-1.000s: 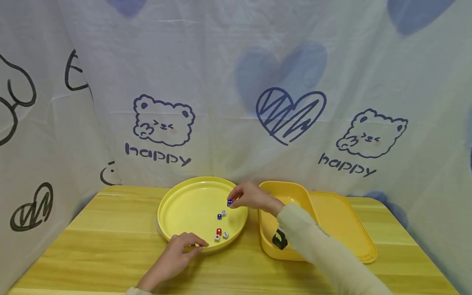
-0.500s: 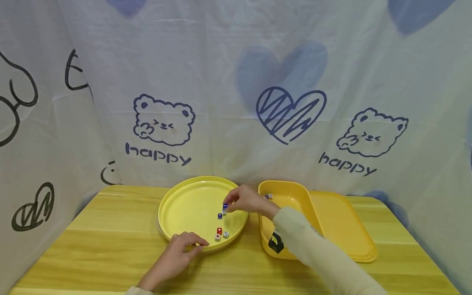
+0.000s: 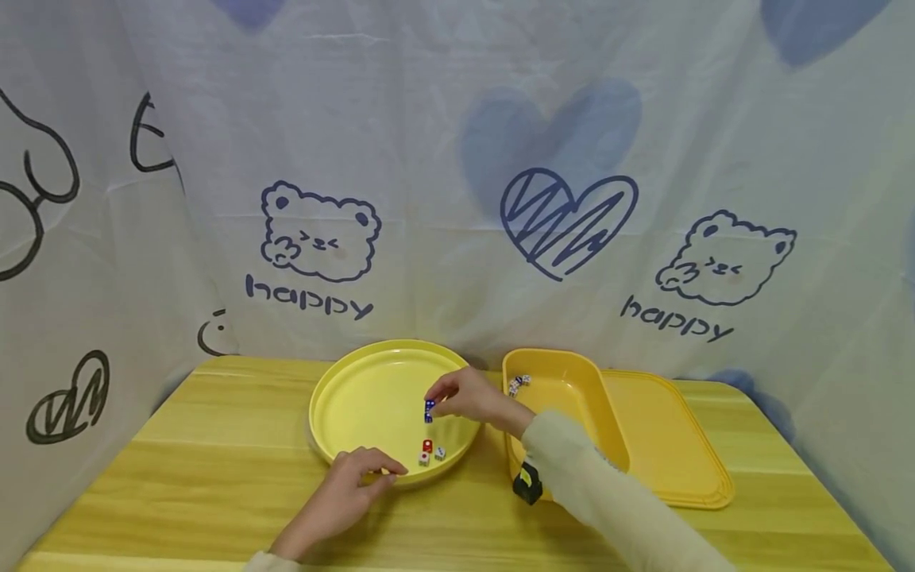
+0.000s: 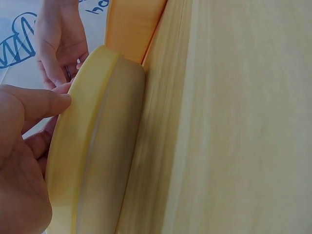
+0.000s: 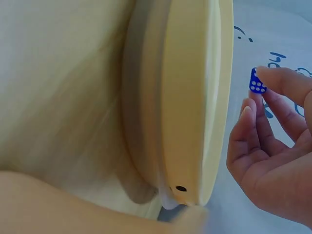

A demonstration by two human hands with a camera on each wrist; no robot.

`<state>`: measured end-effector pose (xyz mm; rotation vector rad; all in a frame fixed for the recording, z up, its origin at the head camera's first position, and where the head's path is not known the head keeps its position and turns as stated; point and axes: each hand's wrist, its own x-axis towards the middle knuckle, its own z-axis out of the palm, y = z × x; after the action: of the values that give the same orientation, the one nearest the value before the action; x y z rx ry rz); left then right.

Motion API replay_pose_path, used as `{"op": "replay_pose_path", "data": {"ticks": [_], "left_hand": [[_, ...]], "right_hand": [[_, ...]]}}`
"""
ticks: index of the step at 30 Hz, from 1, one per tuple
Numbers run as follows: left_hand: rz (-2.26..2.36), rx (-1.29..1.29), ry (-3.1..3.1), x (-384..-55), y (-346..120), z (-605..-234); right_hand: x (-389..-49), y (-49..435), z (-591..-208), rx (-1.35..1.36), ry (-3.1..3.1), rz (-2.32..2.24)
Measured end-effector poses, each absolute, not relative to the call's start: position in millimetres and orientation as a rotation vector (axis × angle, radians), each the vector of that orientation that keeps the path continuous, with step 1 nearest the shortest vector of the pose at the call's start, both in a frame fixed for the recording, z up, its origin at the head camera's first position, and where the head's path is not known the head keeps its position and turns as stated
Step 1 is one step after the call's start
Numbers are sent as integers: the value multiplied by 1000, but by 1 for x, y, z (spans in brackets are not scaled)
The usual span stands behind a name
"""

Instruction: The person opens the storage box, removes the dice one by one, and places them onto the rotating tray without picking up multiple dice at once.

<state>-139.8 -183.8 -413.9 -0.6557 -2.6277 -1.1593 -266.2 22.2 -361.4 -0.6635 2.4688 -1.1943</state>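
Note:
My right hand (image 3: 468, 395) pinches a blue die (image 5: 257, 87) with white dots between thumb and fingers, above the round yellow tray (image 3: 357, 413). Right below the held die in the head view is another blue die (image 3: 428, 418). Nearer the tray's front lie a red die (image 3: 427, 446) and two white dice, one white die (image 3: 424, 458) beside it and one white die (image 3: 439, 454) to the right. My left hand (image 3: 360, 485) grips the tray's front rim, a fingertip on the outer side in the left wrist view and other fingers behind the rim.
Right of the tray stands an orange-yellow box (image 3: 615, 425) with several dice (image 3: 518, 385) in its back left corner. Its flat lid (image 3: 672, 445) lies to the right. My right forearm crosses the box's front. A printed cloth (image 3: 429, 199) hangs behind the table (image 3: 179, 477).
My right hand has moved left and slightly down with the blue die, from the tray's right side to over the other blue die. The left hand has stayed at the rim.

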Motion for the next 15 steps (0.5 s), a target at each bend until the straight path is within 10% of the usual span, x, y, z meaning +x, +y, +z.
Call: {"op": "replay_pose_path", "data": {"ticks": [15], "left_hand": [[-1170, -637, -2638, -139, -183, -420]], "right_hand": [[-257, 26, -375, -577, 2554, -1294]]}}
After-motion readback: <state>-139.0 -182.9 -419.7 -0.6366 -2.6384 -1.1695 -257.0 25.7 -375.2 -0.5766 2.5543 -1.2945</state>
